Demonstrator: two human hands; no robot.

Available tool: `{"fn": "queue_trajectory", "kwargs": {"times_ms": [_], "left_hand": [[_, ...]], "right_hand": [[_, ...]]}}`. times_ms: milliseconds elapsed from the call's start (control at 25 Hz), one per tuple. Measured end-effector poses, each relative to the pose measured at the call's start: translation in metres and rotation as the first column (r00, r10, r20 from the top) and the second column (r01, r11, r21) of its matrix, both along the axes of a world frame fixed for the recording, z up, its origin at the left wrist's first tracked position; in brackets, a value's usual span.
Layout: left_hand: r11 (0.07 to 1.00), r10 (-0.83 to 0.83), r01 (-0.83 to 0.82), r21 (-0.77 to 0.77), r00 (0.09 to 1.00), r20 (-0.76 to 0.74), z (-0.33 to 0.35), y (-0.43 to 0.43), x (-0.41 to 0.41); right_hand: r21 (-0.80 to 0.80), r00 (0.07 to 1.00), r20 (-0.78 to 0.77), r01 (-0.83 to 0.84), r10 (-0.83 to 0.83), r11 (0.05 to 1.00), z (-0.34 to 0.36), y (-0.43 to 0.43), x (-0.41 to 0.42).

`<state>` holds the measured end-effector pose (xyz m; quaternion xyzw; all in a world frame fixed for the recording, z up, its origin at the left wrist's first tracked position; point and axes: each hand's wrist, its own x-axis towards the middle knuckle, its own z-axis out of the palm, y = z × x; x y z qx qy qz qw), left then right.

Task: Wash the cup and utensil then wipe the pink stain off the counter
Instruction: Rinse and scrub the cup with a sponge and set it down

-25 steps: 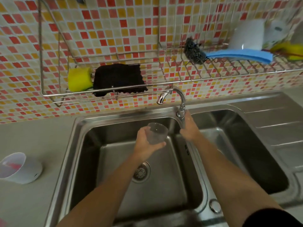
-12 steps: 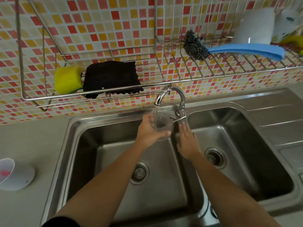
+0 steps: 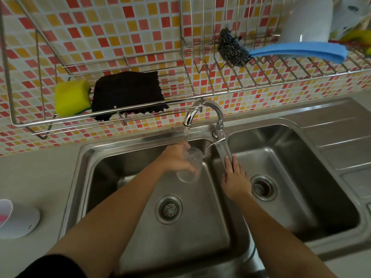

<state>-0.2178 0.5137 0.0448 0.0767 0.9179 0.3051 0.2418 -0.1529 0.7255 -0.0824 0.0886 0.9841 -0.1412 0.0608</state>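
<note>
My left hand [image 3: 176, 160] grips a clear cup [image 3: 189, 167] over the left sink basin [image 3: 140, 217], right under the faucet spout [image 3: 189, 118]. Water runs from the spout into the cup. My right hand [image 3: 234, 177] lies flat and empty, fingers apart, on the divider between the two basins, just below the faucet lever [image 3: 217, 140]. A white cup [image 3: 17, 219] with pink inside lies on its side on the grey counter [image 3: 34, 177] at the far left. No utensil is in sight.
A wire rack [image 3: 124, 119] on the tiled wall holds a yellow sponge [image 3: 71, 97] and a black cloth [image 3: 128, 93]. Farther right the rack carries a steel scourer [image 3: 231, 49], a blue cloth [image 3: 299, 52] and a white container [image 3: 307, 21]. The right basin [image 3: 291, 187] and drainboard [image 3: 341, 145] lie to the right.
My right hand has left the faucet lever and dropped onto the sink divider. Water now flows. My left hand has raised the cup under the spout.
</note>
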Motion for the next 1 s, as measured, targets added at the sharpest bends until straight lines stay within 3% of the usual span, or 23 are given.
{"fn": "queue_trajectory", "kwargs": {"times_ms": [120,440,1000], "left_hand": [[0.999,-0.03,0.03,-0.02,0.999,0.016,0.0003,-0.0042,-0.0004],[0.991,-0.015,0.011,0.132,0.999,0.031,0.0059,-0.0072,0.0008],[0.991,-0.061,0.054,0.122,0.996,0.06,0.0089,-0.0079,0.0005]], "right_hand": [[-0.001,1.0,-0.01,-0.005,0.005,1.0,-0.0009,-0.0006,0.0004],[-0.021,1.0,-0.008,0.004,-0.004,1.0,0.0006,-0.001,0.0015],[-0.027,1.0,-0.022,0.005,-0.005,1.0,0.003,-0.0012,0.0037]]}}
